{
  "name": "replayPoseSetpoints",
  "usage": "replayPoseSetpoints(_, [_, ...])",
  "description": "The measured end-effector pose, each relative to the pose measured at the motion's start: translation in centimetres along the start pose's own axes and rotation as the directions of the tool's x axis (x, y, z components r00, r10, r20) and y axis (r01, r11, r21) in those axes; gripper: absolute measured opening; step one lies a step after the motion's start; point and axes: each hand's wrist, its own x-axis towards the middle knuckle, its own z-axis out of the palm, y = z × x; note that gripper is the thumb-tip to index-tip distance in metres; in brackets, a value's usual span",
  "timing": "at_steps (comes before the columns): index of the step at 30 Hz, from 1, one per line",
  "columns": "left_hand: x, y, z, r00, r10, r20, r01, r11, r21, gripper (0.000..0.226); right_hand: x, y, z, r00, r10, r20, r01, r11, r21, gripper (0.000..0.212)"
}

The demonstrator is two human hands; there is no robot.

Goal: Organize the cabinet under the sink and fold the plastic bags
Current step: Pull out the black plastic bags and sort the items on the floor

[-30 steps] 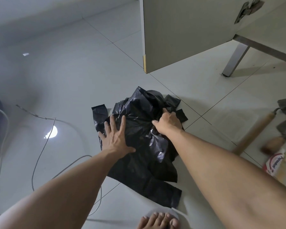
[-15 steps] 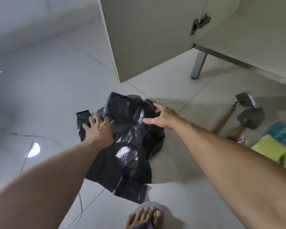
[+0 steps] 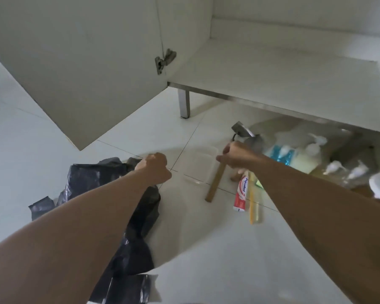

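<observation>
left hand [image 3: 155, 166] off black bag [image 3: 92, 179] (now fisted); right hand [image 3: 235, 157] too

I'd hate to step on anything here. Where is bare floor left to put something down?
Bare tile lies at the bottom right, below the toothpaste tube, and at the left, beyond the black plastic bag by the open cabinet door. The cabinet shelf looks bare too. It is crowded around the pump bottles and wooden-handled tool.

Both forearms are bare to the frame's edge; no sleeves show. The left hand [image 3: 155, 166] and right hand [image 3: 235, 155] seem to carry no rings or watch, though motion blur softens them.
</observation>
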Motion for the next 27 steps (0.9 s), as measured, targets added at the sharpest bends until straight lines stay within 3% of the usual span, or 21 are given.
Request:
replayPoseSetpoints(8, [5.1, 6.3, 4.7, 0.994, 0.108, 0.005, -0.106, 0.984, -0.145, 0.033, 1.0, 8.4, 0.9, 0.961, 0.270, -0.055, -0.264, 0.959, 0.102, 0.024])
replayPoseSetpoints(10, [6.0, 6.9, 6.2, 0.993, 0.120, -0.019, -0.122, 0.980, -0.157, 0.028, 1.2, 10.1, 2.4, 0.950, 0.311, -0.022, -0.308, 0.948, 0.084, 0.015])
replayPoseSetpoints(13, [6.8, 8.0, 8.7, 0.981, 0.179, -0.076, -0.188, 0.974, -0.125, 0.027, 1.1, 12.1, 4.5, 0.919, 0.383, -0.095, -0.379, 0.924, 0.060, 0.005])
replayPoseSetpoints(17, [7.7, 9.0, 11.2, 0.940, 0.263, -0.218, -0.264, 0.964, 0.024, 0.033, 1.4, 13.6, 7.5, 0.901, 0.426, -0.082, -0.419, 0.903, 0.095, 0.009])
replayPoseSetpoints(21, [8.0, 10.3, 13.3, 0.873, 0.401, -0.277, -0.409, 0.912, 0.031, 0.027, 1.5, 14.4, 9.1, 0.884, 0.452, -0.118, -0.439, 0.891, 0.116, 0.028])
replayPoseSetpoints(23, [8.1, 11.0, 13.9, 0.869, 0.388, -0.307, -0.394, 0.918, 0.044, 0.031, 1.6, 14.7, 9.5, 0.876, 0.456, -0.153, -0.438, 0.888, 0.137, 0.027])
replayPoseSetpoints(27, [9.0, 11.2, 13.8, 0.920, 0.161, -0.357, -0.179, 0.984, -0.017, 0.049, 2.0, 15.0, 10.0, 0.868, 0.468, -0.165, -0.434, 0.877, 0.204, 0.029])
